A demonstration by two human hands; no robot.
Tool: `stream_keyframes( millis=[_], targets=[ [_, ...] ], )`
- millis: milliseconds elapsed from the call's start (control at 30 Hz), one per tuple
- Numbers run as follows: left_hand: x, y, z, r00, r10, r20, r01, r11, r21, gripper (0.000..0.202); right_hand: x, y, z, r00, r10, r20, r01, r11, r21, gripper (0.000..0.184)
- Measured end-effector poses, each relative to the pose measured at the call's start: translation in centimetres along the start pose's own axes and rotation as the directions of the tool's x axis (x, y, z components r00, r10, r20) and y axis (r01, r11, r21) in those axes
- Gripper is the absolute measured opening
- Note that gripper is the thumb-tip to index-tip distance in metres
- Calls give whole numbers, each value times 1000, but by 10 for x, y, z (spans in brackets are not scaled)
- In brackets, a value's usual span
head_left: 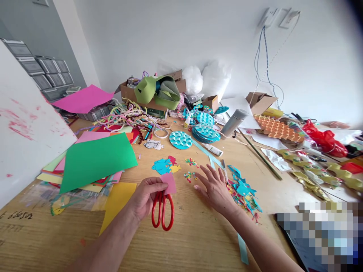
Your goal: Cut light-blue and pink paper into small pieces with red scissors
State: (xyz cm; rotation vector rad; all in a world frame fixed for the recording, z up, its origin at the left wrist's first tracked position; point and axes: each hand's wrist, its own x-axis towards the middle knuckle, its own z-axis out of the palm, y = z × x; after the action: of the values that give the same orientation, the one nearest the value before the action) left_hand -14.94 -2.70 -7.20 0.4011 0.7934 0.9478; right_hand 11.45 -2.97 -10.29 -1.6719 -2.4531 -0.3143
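On the near part of the light wooden table's span, scissors with red looped handles hang from the left hand; their loops point toward the person, the long axis runs roughly away from the body, and the blades are hidden. Between its thumb and fingers, the same hand pinches a small pink paper piece, just beyond the loops. The right hand, fingers spread, palm down, holds nothing visible; contact with the tabletop cannot be told. Both held items lie to its left. Near its fingertips, closer to it than to the left hand, are two clusters of multicoloured dots. Beyond the pink piece lies a flat blue fish cut-out.
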Motion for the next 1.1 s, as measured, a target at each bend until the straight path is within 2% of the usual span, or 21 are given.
stream_keyframes(
  millis=[133,367,467,567,600,667,733,867,967,1033,1100],
  targets=[
    [1,-1,-1,1000,1,17,-1,1000,-2,20,-1,-4,-1,998,-51,-22,51,999,11,42],
    [1,0,-1,1000,2,1,-2,1000,31,19,2,-8,-2,999,-16,-34,17,999,38,38],
    [4,-2,-2,998,22,-62,-18,998,64,19,5,-23,-18,994,-2,-107,24,978,207,33],
    [10,-4,-6,988,86,-130,-77,994,74,19,5,-55,-43,978,85,-188,25,857,515,23],
    [11,-5,-7,984,110,-140,-99,992,80,20,5,-68,-50,979,113,-170,9,809,588,20],
    [13,-6,-8,976,151,-158,-140,987,80,21,4,-92,-59,984,57,-169,67,762,644,15],
    [13,-7,-8,970,174,-168,-165,984,69,23,5,-112,-58,985,16,-174,88,812,577,11],
    [9,-9,-5,979,147,-139,-144,989,36,24,11,-133,-40,996,61,-71,-40,965,261,15],
    [7,-11,-3,993,80,-89,-80,997,0,24,13,-135,-31,993,114,15,-115,986,120,9],
    [6,-13,-2,995,55,-78,-57,998,-27,22,12,-129,-31,984,154,88,-164,980,110,10],
    [6,-14,-2,994,76,-81,-80,995,-51,21,10,-116,-34,966,213,150,-234,961,146,8]
  ],
)
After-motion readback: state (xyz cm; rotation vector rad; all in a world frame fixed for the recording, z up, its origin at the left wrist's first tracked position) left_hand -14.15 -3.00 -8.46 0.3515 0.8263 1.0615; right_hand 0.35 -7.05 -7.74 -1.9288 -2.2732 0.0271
